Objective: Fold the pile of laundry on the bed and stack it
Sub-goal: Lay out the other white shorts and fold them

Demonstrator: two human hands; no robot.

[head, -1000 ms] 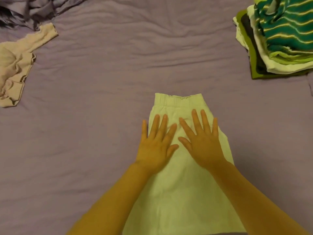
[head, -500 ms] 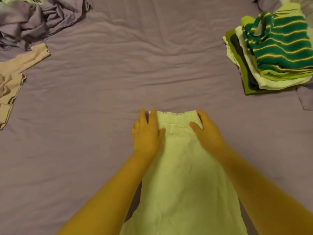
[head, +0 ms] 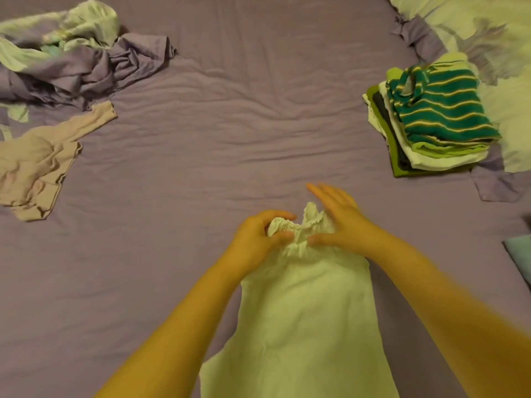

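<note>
Head view looks down on a bed covered by a wrinkled purple sheet (head: 230, 156), with both bare forearms reaching forward over a pale yellow-green garment (head: 304, 326) that lies flat in the near middle. Its gathered elastic waistband (head: 298, 228) is bunched up at the far end, between the hands. The left hand (head: 255, 239) has its fingers curled round the left part of that waistband, thumb and fingertips pinching the ruffled cloth. The right hand (head: 339, 222) is blurred; its fingers look fairly straight and spread, reaching past the waistband, while the thumb lies against the cloth on the near side, and whether it actually grips the fabric cannot be told. At the far right sits a stack of folded clothes (head: 425, 130), topped by a teal shirt with thin pale stripes, resting just beside a light patterned pillow (head: 494, 38). At the left edge lies a crumpled beige garment (head: 37, 165), and beyond it, in the far left corner, a heap of unfolded purple and pale green laundry (head: 77, 58). A bit of light blue cloth (head: 520, 254) shows at the right edge.
</note>
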